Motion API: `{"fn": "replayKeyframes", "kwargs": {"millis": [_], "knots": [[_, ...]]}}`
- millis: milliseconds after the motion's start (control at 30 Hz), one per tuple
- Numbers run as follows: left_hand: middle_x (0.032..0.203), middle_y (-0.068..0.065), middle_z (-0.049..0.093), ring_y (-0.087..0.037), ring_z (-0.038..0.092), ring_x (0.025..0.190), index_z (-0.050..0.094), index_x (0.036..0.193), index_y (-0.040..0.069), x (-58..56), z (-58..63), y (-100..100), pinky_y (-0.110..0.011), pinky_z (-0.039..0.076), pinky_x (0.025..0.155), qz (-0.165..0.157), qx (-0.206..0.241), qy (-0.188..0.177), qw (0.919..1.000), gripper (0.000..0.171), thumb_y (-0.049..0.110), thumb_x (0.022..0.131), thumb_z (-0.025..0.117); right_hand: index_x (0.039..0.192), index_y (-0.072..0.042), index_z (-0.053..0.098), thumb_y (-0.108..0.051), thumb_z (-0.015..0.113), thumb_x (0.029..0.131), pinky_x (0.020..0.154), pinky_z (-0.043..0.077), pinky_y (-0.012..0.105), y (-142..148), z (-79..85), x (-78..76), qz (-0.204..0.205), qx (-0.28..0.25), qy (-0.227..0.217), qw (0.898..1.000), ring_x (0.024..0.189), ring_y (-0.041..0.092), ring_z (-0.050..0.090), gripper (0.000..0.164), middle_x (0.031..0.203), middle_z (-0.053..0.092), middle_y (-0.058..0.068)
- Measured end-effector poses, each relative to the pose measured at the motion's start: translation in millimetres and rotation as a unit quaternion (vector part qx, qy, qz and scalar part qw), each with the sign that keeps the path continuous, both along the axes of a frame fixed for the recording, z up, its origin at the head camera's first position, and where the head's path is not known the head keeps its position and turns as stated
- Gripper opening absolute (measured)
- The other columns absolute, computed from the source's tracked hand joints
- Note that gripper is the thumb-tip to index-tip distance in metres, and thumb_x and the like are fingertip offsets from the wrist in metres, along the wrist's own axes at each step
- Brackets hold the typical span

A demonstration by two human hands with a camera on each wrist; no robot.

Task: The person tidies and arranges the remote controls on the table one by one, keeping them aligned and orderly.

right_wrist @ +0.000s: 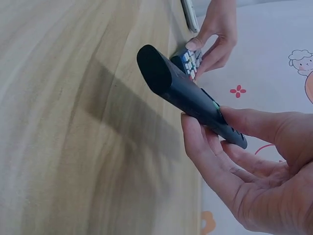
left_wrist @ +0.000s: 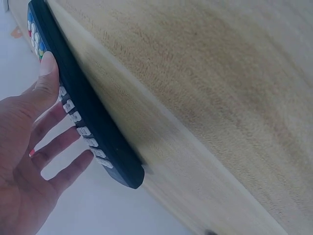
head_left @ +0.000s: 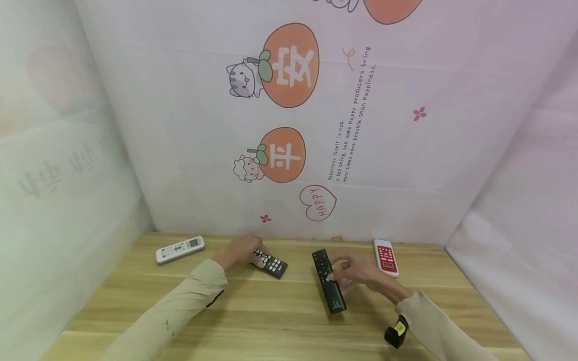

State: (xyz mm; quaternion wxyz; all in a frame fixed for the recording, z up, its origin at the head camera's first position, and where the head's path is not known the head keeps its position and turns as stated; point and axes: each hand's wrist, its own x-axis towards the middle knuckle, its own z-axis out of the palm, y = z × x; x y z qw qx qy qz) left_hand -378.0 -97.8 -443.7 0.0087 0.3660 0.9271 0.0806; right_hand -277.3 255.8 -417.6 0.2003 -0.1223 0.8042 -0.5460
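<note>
My left hand (head_left: pixel 240 250) pinches a dark remote control with white buttons (head_left: pixel 276 267) by its sides. The left wrist view shows the thumb on the near edge of that remote (left_wrist: pixel 98 117) and the fingers along its other side; it lies on or close to the wood. To the right, my right hand (head_left: pixel 361 271) holds a slim black remote control (head_left: pixel 333 295) between thumb and fingers. In the right wrist view this black remote (right_wrist: pixel 195 100) is raised off the tabletop, its blunt end pointing outward and its shadow falling on the wood.
A white remote with a small screen (head_left: pixel 180 249) lies at the back left of the wooden table (head_left: pixel 253 321). At the back right lies a white and red remote (head_left: pixel 386 258). Printed white cloth (head_left: pixel 203 150) hangs behind the table and along both sides.
</note>
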Motion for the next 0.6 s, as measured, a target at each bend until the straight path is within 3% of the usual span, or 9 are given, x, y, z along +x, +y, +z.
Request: {"fn": "replayKeyframes", "kwargs": {"millis": [600], "knots": [[0.115, -0.004, 0.075, -0.022, 0.063, 0.107, 0.08, 0.121, 0.018, -1.3, -2.9, -2, -0.042, 0.057, 0.096, 0.003, 0.01, -0.003, 0.9999, 0.037, 0.026, 0.085, 0.084, 0.131, 0.015, 0.044, 0.003, 0.068, 0.094, 0.074, 0.068, 0.05, -10, -8.2, 20.2, -0.002, -0.024, -0.03, 0.999, 0.077, 0.027, 0.072, 0.045, 0.103, 0.068, 0.023]]}}
